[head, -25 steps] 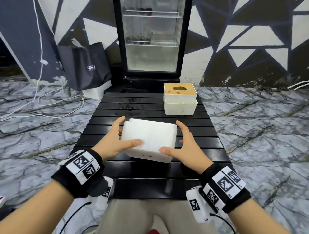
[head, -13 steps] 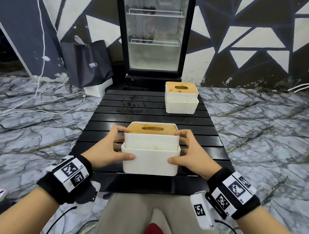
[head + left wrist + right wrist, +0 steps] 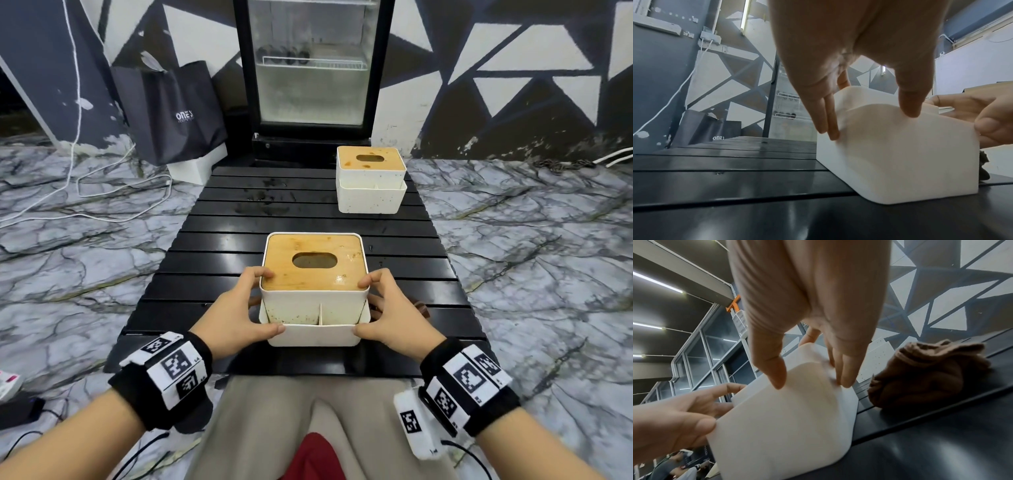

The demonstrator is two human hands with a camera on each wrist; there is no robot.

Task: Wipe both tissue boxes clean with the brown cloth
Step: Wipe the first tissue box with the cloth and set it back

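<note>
The near tissue box [image 3: 308, 308], white with a stained bamboo lid, stands upright on the black slatted table [image 3: 212, 260]. My left hand [image 3: 239, 308] grips its left side and my right hand [image 3: 390, 308] its right, thumbs on the front wall, fingers round the corners. The left wrist view has my left hand's fingers [image 3: 828, 121] on the box [image 3: 900, 154]. The right wrist view has the box [image 3: 787, 426] in my right hand [image 3: 809, 379]. The brown cloth [image 3: 925, 373] lies bunched on the table just right of the box, mostly hidden in the head view [image 3: 419, 306]. The second tissue box [image 3: 371, 192], speckled with dirt, stands at the far right.
A glass-door fridge [image 3: 311, 68] stands behind the table, with a dark bag [image 3: 174, 109] to its left. White cables [image 3: 102, 192] run over the marble floor at the left. My knees are at the table's near edge [image 3: 308, 371].
The near box, tipped with its underside towards me a second ago, now stands upright with its lid up, nearer the table's front edge. Both hands stayed on it.
</note>
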